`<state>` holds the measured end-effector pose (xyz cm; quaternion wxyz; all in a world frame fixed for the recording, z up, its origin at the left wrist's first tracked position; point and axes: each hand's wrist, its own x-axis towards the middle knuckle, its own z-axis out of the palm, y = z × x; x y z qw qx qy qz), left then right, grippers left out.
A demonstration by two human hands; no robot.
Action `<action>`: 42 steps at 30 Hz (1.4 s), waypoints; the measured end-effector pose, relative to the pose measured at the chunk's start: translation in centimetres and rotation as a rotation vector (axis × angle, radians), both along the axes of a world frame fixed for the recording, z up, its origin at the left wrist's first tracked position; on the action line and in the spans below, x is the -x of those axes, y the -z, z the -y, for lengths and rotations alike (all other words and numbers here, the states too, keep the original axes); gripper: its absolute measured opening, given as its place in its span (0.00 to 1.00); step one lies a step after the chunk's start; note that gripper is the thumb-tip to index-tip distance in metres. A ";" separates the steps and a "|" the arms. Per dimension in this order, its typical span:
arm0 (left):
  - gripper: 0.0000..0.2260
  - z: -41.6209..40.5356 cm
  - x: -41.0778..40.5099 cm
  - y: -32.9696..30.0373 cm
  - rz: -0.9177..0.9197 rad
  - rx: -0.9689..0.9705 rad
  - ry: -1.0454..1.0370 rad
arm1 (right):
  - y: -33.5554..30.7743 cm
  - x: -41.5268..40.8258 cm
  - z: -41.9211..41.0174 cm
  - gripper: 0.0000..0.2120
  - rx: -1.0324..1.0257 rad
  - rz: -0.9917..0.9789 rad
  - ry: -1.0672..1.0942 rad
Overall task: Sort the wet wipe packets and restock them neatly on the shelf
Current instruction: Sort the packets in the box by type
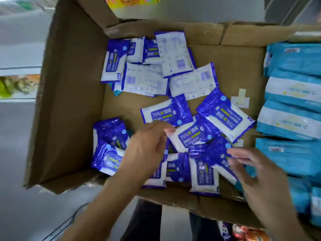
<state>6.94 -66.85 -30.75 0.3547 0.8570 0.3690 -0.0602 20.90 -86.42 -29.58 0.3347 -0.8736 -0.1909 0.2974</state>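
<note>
Head camera looks steeply down, close over cardboard box (69, 101).

About sixteen blue-and-white wipe packets (167, 111), seven teal packs (288, 122), one cardboard box (69, 101), two hands (147, 146)

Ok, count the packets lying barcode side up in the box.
3, in the far cluster: topmost packet, lower-left packet, lower-right packet. More may hide underneath.

**Glossy film in matt cardboard**

The large brown corrugated cardboard box (73, 94) looked matt and slightly rough, its flaps creased. The small blue-and-white plastic wet wipe packets (166, 111) had a glossy, crinkled film that caught the light. The larger light-blue plastic packs (291, 105) stacked at the right appeared smoother and duller.
</note>
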 end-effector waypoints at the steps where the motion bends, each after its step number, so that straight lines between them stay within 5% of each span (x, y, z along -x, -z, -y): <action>1: 0.14 -2.4 1.0 0.2 -0.057 -0.039 0.025 | 0.2 1.3 -2.1 0.09 -0.027 -0.093 -0.066; 7: 0.07 -9.9 5.6 1.4 -0.347 -0.150 0.368 | 3.3 8.3 -12.5 0.13 -0.072 -0.210 -0.363; 13: 0.04 -10.6 9.4 -0.8 -0.464 -0.194 0.257 | 5.9 11.6 -17.6 0.17 0.132 -0.205 -0.480; 18: 0.06 -11.5 11.4 -1.4 -0.497 -0.047 0.173 | 6.9 13.0 -19.1 0.16 0.306 -0.230 -0.529; 22: 0.15 -12.2 10.0 -0.7 -0.344 0.048 0.013 | 6.6 13.5 -20.2 0.15 0.386 -0.194 -0.578; 26: 0.21 -14.4 6.4 1.9 -0.091 0.143 -0.394 | 5.3 14.3 -20.0 0.15 0.284 -0.134 -0.522; 32: 0.28 -15.2 -0.2 4.8 0.268 0.420 -0.890 | 4.5 14.3 -20.4 0.17 0.313 -0.309 -0.465; 37: 0.22 -16.7 -3.3 4.5 0.472 0.713 -1.318 | 5.5 14.3 -20.0 0.20 0.227 -0.359 -0.455; 42: 0.14 -16.9 -4.1 3.4 0.531 0.990 -1.373 | 5.6 14.0 -18.7 0.10 -0.061 -0.405 -0.271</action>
